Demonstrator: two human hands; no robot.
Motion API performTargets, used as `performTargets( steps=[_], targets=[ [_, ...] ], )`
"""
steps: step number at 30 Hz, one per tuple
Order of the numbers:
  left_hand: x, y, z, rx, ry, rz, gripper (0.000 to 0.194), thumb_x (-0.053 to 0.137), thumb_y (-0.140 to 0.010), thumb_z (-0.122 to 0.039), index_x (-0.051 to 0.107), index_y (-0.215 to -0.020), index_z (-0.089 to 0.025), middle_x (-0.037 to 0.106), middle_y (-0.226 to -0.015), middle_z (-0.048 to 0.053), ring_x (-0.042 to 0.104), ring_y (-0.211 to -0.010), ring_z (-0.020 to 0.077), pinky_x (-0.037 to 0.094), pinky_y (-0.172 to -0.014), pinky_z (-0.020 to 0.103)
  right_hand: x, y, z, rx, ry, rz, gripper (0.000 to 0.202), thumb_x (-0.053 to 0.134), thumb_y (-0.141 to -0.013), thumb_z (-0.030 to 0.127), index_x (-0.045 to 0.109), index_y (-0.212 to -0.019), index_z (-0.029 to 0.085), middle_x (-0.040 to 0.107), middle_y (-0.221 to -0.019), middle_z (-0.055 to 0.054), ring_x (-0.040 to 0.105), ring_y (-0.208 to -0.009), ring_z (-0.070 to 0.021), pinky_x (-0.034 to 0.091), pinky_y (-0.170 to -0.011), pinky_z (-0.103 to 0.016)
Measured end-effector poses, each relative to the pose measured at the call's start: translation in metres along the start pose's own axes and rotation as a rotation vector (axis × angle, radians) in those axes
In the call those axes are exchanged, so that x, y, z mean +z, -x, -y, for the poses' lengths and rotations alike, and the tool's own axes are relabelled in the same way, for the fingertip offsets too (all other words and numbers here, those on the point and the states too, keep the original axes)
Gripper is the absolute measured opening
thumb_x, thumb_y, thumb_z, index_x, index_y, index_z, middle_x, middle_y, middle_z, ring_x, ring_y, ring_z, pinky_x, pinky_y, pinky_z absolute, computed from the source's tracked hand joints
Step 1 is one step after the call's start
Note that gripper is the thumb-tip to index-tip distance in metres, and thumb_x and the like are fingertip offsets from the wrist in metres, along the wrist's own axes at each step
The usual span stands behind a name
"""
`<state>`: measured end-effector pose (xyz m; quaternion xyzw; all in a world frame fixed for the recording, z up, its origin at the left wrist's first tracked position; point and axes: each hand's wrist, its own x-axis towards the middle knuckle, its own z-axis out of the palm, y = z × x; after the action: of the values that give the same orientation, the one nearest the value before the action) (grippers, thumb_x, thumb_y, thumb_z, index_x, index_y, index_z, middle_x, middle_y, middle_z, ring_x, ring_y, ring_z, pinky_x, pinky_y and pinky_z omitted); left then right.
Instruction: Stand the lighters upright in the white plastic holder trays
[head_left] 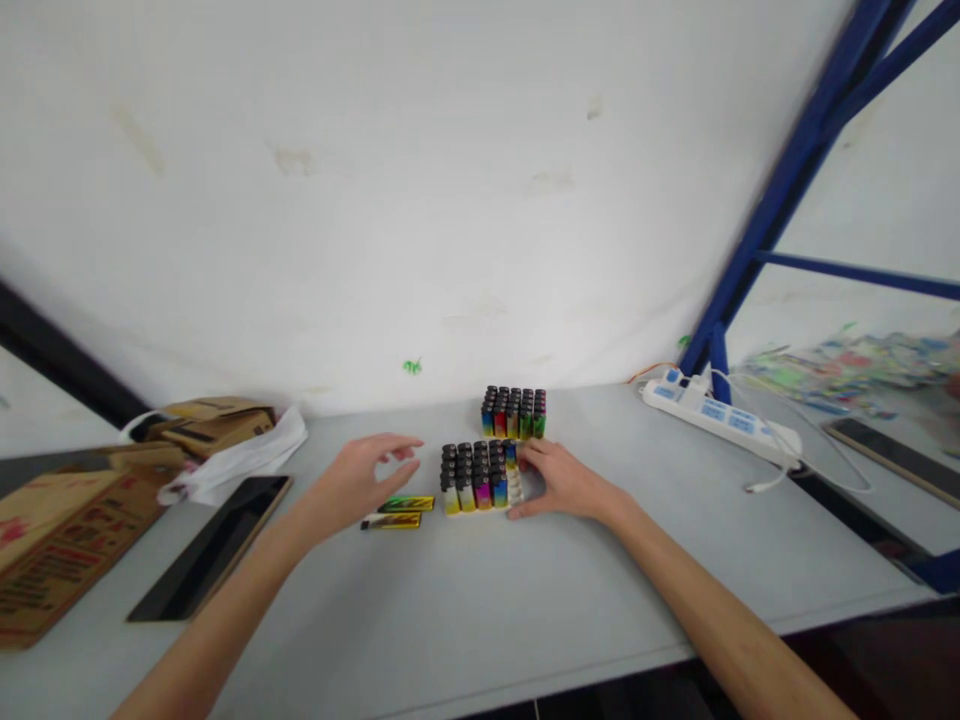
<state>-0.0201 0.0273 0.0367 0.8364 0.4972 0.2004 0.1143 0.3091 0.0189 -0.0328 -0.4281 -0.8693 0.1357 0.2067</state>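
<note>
A white lighter tray holds rows of upright lighters with black tops and coloured bodies. Its right-hand row has a blue and yellow lighter at the back and bare white slots in front. My right hand grips the tray's right side, thumb at the front corner and fingers by the back lighter. To the left, my left hand hovers open, holding nothing, thumb and fingers apart. Just below and right of it, a green and yellow lighter and a yellow lighter lie flat on the table.
Another block of upright lighters stands behind, near the wall. A dark phone, cardboard boxes and white plastic lie at left. At right are a power strip with cables, a blue frame and another phone.
</note>
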Motion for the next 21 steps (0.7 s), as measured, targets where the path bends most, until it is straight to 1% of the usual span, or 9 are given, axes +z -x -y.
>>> performTargets(
  steps=[3, 5, 7, 10, 13, 17, 19, 21],
  targets=[
    [0.011, 0.037, 0.025, 0.054, -0.034, 0.102, 0.053, 0.062, -0.088, -0.053, 0.066, -0.134, -0.026, 0.069, -0.129, 0.01, 0.065, -0.114, 0.028, 0.049, -0.104, 0.041, -0.001, 0.0, 0.001, -0.006, -0.004, 0.005, 0.069, 0.081, -0.067, 0.069, 0.063, -0.105, 0.014, 0.064, -0.102, -0.012, 0.061, -0.092, -0.0293, 0.051, -0.083, -0.042],
    [0.021, 0.053, 0.033, 0.065, -0.04, 0.133, 0.05, 0.061, -0.09, -0.048, 0.066, -0.135, -0.027, 0.068, -0.127, 0.011, 0.064, -0.115, 0.0283, 0.048, -0.104, 0.042, 0.0, -0.002, 0.001, -0.017, -0.013, 0.001, 0.067, 0.081, -0.067, 0.068, 0.063, -0.103, 0.014, 0.063, -0.1, -0.012, 0.061, -0.091, -0.0287, 0.052, -0.082, -0.042],
    [0.027, 0.06, 0.037, 0.04, -0.031, 0.155, 0.042, 0.059, -0.092, -0.044, 0.07, -0.129, -0.026, 0.068, -0.118, 0.01, 0.065, -0.105, 0.0271, 0.051, -0.098, 0.041, 0.003, -0.005, 0.003, -0.022, -0.024, -0.001, 0.068, 0.08, -0.069, 0.069, 0.064, -0.104, 0.014, 0.063, -0.101, -0.012, 0.061, -0.092, -0.029, 0.053, -0.083, -0.042],
    [0.024, 0.062, 0.043, -0.02, 0.023, 0.181, 0.038, 0.06, -0.091, -0.042, 0.072, -0.122, -0.024, 0.067, -0.11, 0.009, 0.066, -0.09, 0.0225, 0.054, -0.086, 0.035, 0.012, -0.012, 0.009, -0.024, -0.029, 0.006, 0.07, 0.078, -0.069, 0.071, 0.064, -0.106, 0.013, 0.064, -0.104, -0.013, 0.061, -0.094, -0.0299, 0.053, -0.086, -0.043],
    [0.014, 0.06, 0.052, -0.032, 0.049, 0.142, 0.035, 0.058, -0.091, -0.041, 0.073, -0.118, -0.024, 0.066, -0.104, 0.007, 0.064, -0.081, 0.0193, 0.053, -0.08, 0.031, 0.021, -0.019, 0.015, -0.03, -0.024, -0.003, 0.073, 0.077, -0.069, 0.073, 0.064, -0.108, 0.013, 0.063, -0.107, -0.014, 0.061, -0.097, -0.0311, 0.052, -0.089, -0.045],
    [0.004, 0.057, 0.06, -0.037, 0.013, 0.108, 0.034, 0.053, -0.092, -0.042, 0.077, -0.107, -0.023, 0.068, -0.089, 0.006, 0.064, -0.075, 0.0199, 0.052, -0.073, 0.03, 0.028, -0.023, 0.019, -0.03, -0.026, -0.019, 0.075, 0.076, -0.07, 0.073, 0.063, -0.113, 0.013, 0.062, -0.11, -0.015, 0.06, -0.1, -0.0316, 0.051, -0.091, -0.046],
    [0.004, 0.057, 0.06, -0.046, 0.019, 0.099, 0.036, 0.052, -0.092, -0.044, 0.078, -0.105, -0.023, 0.071, -0.089, 0.007, 0.066, -0.075, 0.0211, 0.053, -0.072, 0.03, 0.028, -0.022, 0.019, -0.026, -0.029, -0.019, 0.074, 0.076, -0.071, 0.073, 0.063, -0.113, 0.014, 0.062, -0.11, -0.014, 0.06, -0.099, -0.0309, 0.051, -0.09, -0.045],
    [0.007, 0.059, 0.061, -0.075, 0.031, 0.056, 0.039, 0.051, -0.091, -0.048, 0.078, -0.105, -0.023, 0.075, -0.092, 0.008, 0.068, -0.076, 0.0228, 0.054, -0.073, 0.032, 0.027, -0.022, 0.019, -0.028, -0.035, -0.02, 0.074, 0.075, -0.071, 0.073, 0.063, -0.114, 0.014, 0.062, -0.109, -0.013, 0.061, -0.098, -0.0302, 0.051, -0.089, -0.045]
  ],
)
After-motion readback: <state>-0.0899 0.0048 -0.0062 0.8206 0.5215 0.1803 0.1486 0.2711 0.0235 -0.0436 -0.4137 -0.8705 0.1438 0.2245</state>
